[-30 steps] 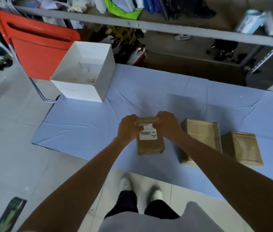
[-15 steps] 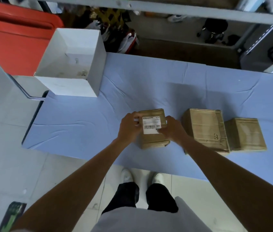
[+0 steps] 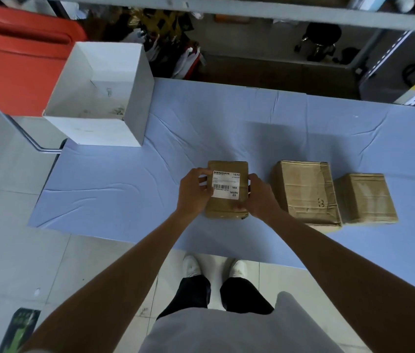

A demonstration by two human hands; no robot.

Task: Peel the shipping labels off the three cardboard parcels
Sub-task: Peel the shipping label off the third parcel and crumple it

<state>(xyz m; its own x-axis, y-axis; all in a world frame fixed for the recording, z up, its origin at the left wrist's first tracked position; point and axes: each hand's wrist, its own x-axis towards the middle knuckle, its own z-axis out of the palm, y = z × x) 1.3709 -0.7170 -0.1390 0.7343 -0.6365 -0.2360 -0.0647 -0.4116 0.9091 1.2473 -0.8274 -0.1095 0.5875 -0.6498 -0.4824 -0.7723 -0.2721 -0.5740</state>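
Blue-cloth tabletop [image 3: 226,128]: creased fabric cover, carrying all items listed below. It was seen at more of a slant a second ago and is now viewed nearly square-on.

Open white cardboard box [image 3: 104,98]: well away from the fingers, up and to the left, at the tabletop's far left corner. A few scraps lie inside, too small to identify.

Large brown cardboard parcel [image 3: 305,192]: just right of the right hand's fingers. No label on the faces shown; a pen mark near its lower edge.

Small brown cardboard parcel [image 3: 365,198]: further right, touching or nearly touching the large one. No label visible.

Middle-sized brown cardboard parcel [image 3: 226,207]: between the two hands. A second ago it was tipped with its top edge gripped; it now lies flat on the tabletop, label face up.

White shipping label with barcode [image 3: 226,184]: fully stuck to the parcel's top face, no corner lifted.

Left hand [image 3: 193,192]: fingers closed against the parcel's left side, thumb at the label's left edge.

Right hand [image 3: 260,197]: fingers clamped on the parcel's right side, thumb low on the top face.

Assessment: the repositioning has squared the label for peeling. The peel itself is not yet begun. This appears to be the only parcel still labelled.
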